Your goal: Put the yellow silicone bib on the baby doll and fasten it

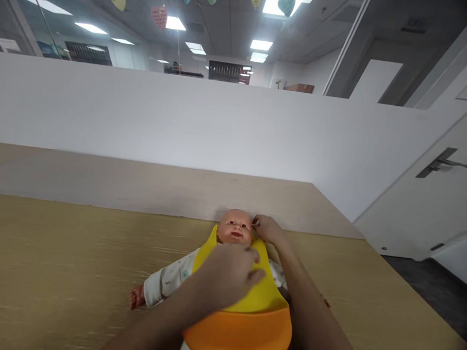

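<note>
A baby doll (237, 224) in a white patterned outfit lies face up on the wooden tabletop. Over its chest is a yellow bib (265, 287) with an orange catch pocket (242, 333) at the bottom. My left hand (229, 273) hovers above the bib, slightly blurred, with thumb and forefinger apart and nothing between them. Beside the doll's head, at the neck end of the bib, my right hand (269, 229) has its fingertips pinched together. What they grip is hidden.
The yellowish tabletop (79, 256) meets a paler wooden strip (140, 184) against a white wall (162, 120). A window with paper hearts (159, 17) is above it. At right stands a white door (433, 204) with a metal handle (445, 162).
</note>
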Available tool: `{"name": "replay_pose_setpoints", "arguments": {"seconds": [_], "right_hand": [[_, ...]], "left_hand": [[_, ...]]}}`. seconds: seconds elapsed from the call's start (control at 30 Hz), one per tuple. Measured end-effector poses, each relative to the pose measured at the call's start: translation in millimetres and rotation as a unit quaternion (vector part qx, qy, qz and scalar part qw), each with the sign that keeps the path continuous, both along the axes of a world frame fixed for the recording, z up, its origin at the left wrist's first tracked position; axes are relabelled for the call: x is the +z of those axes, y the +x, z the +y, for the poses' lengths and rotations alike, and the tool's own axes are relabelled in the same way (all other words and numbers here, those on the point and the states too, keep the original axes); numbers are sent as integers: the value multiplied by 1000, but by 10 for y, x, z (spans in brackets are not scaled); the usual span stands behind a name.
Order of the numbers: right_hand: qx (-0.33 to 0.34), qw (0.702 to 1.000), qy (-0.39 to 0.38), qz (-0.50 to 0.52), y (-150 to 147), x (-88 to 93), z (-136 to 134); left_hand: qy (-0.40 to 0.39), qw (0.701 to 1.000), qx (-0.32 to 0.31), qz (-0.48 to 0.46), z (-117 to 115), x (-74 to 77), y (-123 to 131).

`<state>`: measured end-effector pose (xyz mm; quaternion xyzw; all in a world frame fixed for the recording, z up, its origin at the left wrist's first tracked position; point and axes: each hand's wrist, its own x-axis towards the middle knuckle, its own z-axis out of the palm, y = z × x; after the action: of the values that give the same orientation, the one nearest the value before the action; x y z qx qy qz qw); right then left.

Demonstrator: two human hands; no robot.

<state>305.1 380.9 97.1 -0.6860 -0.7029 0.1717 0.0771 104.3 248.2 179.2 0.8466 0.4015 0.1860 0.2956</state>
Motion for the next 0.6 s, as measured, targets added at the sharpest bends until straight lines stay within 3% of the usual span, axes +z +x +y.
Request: {"name": "replay_pose_setpoints", "arguments": {"seconds": [0.13,0.23,0.33,0.43,0.6], "right_hand": [[16,1000,-3,13,25,-220,108],[23,999,5,25,4,-296,115],[29,999,24,38,-34,-306,82],[32,998,32,46,-60,-302,64],[27,998,12,60,-60,-320,97]], "left_hand": [[57,982,175,-31,601,-198,-258],[36,967,247,-51,898,-421,-386],[-19,960,262,-95,998,-620,-396],[-119,952,239,-152,1006,-773,-321],[-203,931,180,-245,1014,-857,-241]]}}
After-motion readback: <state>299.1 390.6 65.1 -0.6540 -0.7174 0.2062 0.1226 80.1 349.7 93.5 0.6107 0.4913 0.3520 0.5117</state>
